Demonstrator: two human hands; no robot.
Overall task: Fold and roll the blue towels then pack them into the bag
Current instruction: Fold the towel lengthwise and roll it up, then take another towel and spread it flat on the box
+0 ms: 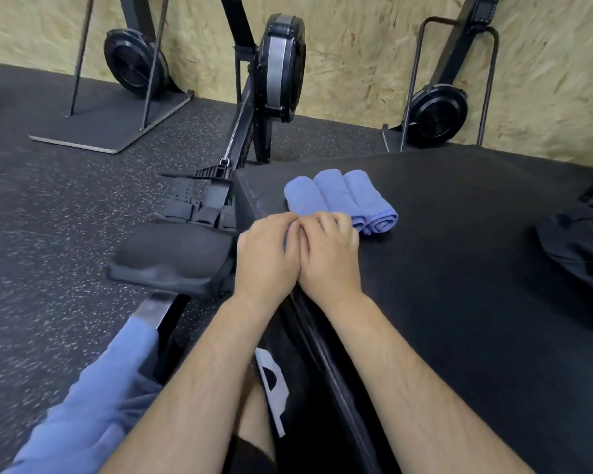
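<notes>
Hands: left hand (267, 254) and right hand (329, 254) side by side, touching, fingers curled down and gripping the fourth towel (290, 234).
Fourth towel: almost wholly covered, only a sliver of blue showing between the hands; near the left front corner of the black padded desk (459, 268).
Finished rolls (336, 196): three, packed side by side, just beyond the fingertips and touching or nearly so; long axes running away from the body, spiral ends facing near-right.
Key relation: roll under the hands probably lying crosswise, shared evenly by both hands; finished rolls dead ahead, blocking any further push forward.
Bag (575, 254): likely the dark fabric heap at the right edge, well apart, nearer the right hand.
Loose towels (107, 398): blue pile at lower left, nearer the left hand.
Writing: none readable; white mark (271, 381) on dark cloth below the forearms, illegible.
</notes>
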